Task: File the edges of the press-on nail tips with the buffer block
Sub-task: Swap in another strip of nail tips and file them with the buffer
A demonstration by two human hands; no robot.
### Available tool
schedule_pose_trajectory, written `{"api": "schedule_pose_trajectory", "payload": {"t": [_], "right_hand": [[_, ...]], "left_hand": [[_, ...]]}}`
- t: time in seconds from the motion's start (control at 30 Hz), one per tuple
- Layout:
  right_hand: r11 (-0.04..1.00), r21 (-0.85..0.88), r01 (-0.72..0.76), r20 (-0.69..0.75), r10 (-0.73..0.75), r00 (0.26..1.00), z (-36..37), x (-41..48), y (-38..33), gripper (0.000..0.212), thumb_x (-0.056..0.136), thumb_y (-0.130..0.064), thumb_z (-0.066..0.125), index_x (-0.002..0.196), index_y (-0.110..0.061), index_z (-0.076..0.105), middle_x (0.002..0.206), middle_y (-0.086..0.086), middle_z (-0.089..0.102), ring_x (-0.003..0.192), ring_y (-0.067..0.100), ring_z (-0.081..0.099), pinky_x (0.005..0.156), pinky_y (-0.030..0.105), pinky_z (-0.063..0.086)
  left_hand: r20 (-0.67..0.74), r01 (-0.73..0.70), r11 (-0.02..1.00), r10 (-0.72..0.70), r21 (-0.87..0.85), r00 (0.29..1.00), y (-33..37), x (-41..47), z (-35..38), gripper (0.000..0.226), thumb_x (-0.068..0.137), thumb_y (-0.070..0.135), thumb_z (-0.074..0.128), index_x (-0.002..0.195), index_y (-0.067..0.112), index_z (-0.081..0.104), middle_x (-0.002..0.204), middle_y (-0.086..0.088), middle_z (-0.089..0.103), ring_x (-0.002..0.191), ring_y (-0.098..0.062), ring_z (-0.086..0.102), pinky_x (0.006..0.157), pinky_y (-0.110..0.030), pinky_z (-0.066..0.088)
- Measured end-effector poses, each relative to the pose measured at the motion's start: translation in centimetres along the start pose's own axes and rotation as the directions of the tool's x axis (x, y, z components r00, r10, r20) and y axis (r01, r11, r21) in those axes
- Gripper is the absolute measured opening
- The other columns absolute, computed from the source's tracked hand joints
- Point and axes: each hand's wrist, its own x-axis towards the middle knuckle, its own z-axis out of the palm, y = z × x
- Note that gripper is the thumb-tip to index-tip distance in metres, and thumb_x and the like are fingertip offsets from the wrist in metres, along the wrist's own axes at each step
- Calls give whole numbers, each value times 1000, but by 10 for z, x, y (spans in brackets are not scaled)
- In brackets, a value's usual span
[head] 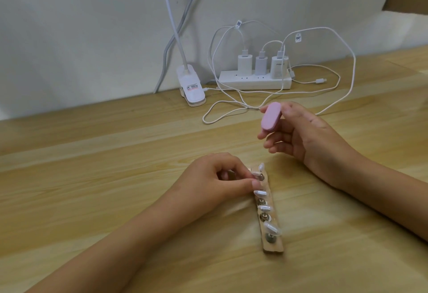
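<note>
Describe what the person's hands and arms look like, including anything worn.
Left hand and right hand are bare: no gloves, rings, watch or bracelets show. The left forearm and right forearm are bare to the frame's edge; no sleeve shows.

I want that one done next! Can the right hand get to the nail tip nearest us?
Probably yes. The right hand holds the buffer block in the air, nothing lies between it and the nearest nail tip, and the left hand pinches a far tip at the strip's other end.
</note>
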Motion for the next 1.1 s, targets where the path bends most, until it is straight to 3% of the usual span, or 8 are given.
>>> {"api": "schedule_pose_trajectory", "payload": {"t": [0.1,0.2,0.3,0.47,0.7,0.87,1.0,1.1], "right_hand": [[997,80,-22,-18,24,1000,-3,2,-1,32,103,-33,37,114,-14,61,80,9,70,68,15,65,62,22,55],[996,94,-7,-29,10,1000,-4,2,-2,27,97,-34,45,113,-19,62,90,10,72,80,16,67,68,23,57],[987,-98,130,-16,-132,991,-4,-3,-2,25,88,-32,58,111,-26,66,107,4,71,104,15,66,81,25,55],[763,-452,461,184,-426,886,8,-18,1,28,93,-15,58,120,-15,66,118,1,61,117,18,58,95,23,47],[496,-586,640,415,-494,764,17,-25,1,31,93,-16,56,123,-14,62,121,7,58,119,17,55,100,23,40],[618,-596,513,308,-414,857,13,-20,3,30,92,-17,60,121,-16,67,118,2,62,117,17,57,101,33,44],[474,-624,620,443,-439,782,16,-23,6,28,95,-24,61,123,-20,65,119,2,61,116,18,57,99,27,43],[584,-615,530,325,-424,845,14,-19,5,27,95,-23,62,122,-20,66,119,-1,62,117,17,57,101,36,44]], "left_hand": [[25,81,991,-79,-108,997,2,0,-3,12,76,26,82,68,28,73,61,22,61,61,-2,47,57,-11,36],[-109,49,952,-86,-302,990,2,0,-5,17,82,17,76,69,26,70,78,15,73,77,-5,64,67,-9,45],[-209,-35,903,-61,-427,976,3,-2,-5,6,87,12,69,85,17,67,86,2,77,75,-1,65,70,-8,47],[-192,-40,914,-42,-405,981,-1,-2,-4,15,88,18,68,101,21,75,86,5,76,80,2,66,72,-8,47],[-192,-89,947,30,-309,981,-2,0,-2,17,93,18,62,96,27,76,78,8,73,75,1,62,70,-11,48],[-144,-104,955,66,-279,987,0,-3,0,15,94,18,61,99,22,75,84,3,76,82,-2,68,74,-10,46],[-168,-107,948,58,-298,984,-1,-3,0,15,93,18,61,94,21,76,86,-10,73,77,-11,62,68,-20,47],[-160,-95,957,52,-274,986,-1,-3,0,14,92,24,63,97,26,76,82,1,75,77,-7,65,66,-14,48]]}}
